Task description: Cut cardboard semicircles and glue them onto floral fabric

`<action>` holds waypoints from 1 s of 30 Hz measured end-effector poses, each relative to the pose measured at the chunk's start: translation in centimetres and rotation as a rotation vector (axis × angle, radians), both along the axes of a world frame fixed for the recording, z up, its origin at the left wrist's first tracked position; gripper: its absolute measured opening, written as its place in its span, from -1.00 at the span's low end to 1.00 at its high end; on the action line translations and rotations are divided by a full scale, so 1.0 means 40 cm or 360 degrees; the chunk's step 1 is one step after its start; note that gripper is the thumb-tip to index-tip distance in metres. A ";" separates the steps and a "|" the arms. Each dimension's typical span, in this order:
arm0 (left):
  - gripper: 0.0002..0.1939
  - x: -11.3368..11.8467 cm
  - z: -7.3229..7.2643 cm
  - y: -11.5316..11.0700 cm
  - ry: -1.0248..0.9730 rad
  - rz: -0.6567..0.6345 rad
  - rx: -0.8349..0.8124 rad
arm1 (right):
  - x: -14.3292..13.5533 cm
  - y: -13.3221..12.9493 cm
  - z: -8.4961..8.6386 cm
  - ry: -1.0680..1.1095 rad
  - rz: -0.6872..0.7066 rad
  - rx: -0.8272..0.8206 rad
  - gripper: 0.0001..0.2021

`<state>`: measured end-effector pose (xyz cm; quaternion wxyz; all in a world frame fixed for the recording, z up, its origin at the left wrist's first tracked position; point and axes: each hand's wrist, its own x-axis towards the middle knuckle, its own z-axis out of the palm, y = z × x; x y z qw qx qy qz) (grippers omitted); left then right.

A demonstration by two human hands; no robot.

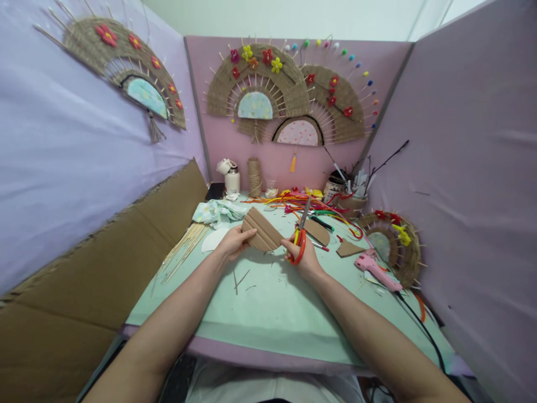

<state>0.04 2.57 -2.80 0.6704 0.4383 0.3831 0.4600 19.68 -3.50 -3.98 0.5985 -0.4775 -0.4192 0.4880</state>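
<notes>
A half-round piece of corrugated cardboard is held tilted above the table, its ridges facing me. My left hand is closed on its left edge, thumb on top. My right hand has scissors with red and yellow handles hooked in it, blades pointing up and away. Its thumb and fingertip also pinch the cardboard's right corner. Just beyond the right hand lies a rounded cardboard piece. A white half-round piece rests behind my left hand.
Thin sticks lie at left beside a patterned cloth. Twine, a jar and coloured cords stand or lie at the back. A pink glue gun and a woven fan are at right. Cardboard walls the left side.
</notes>
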 end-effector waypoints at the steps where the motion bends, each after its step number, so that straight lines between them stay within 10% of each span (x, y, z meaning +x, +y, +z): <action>1: -0.57 -0.002 -0.001 0.002 0.0014 0.0014 0.0024 | -0.001 -0.003 0.001 -0.0006 0.0018 -0.0001 -0.62; 16: -0.43 -0.003 0.008 0.003 0.0256 0.0051 0.0206 | 0.001 -0.001 -0.008 -0.0256 0.0284 -0.0114 -0.65; 25: -0.40 -0.004 0.029 -0.048 0.0610 -0.0750 0.0221 | 0.033 0.015 0.024 -0.0026 0.0318 -0.0031 -0.58; 30: -0.39 -0.003 0.023 -0.041 0.0705 -0.0636 0.0234 | 0.050 0.029 0.017 0.0036 0.0292 -0.0065 -0.57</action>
